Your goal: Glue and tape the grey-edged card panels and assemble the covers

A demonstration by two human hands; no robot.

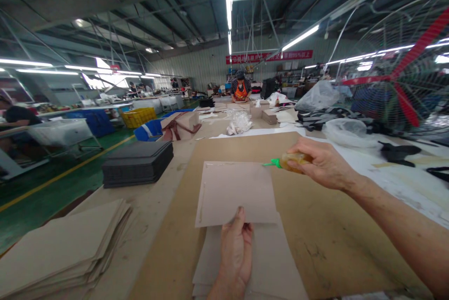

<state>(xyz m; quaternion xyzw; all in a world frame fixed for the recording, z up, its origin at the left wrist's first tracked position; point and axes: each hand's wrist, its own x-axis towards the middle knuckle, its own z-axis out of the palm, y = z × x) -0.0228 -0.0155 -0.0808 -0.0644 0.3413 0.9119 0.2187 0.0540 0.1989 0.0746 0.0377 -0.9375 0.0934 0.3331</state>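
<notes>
My left hand grips the near edge of a beige sheet, thumb on top and fingers underneath. A line of glue runs down the sheet's left edge, and another lies along its far edge. Closed around a glue bottle with a green nozzle and amber contents, my right hand is at the sheet's far right corner. The nozzle tip points left at that corner; whether it touches cannot be made out. Beneath the held sheet and my left hand lies a pile of similar beige sheets.
A stack of black sheets stands at left, with a pile of larger beige sheets nearer. A brown board covers the tabletop. Plastic bags and cardboard pieces lie farther off. A large fan stands at right; a person works at the far end.
</notes>
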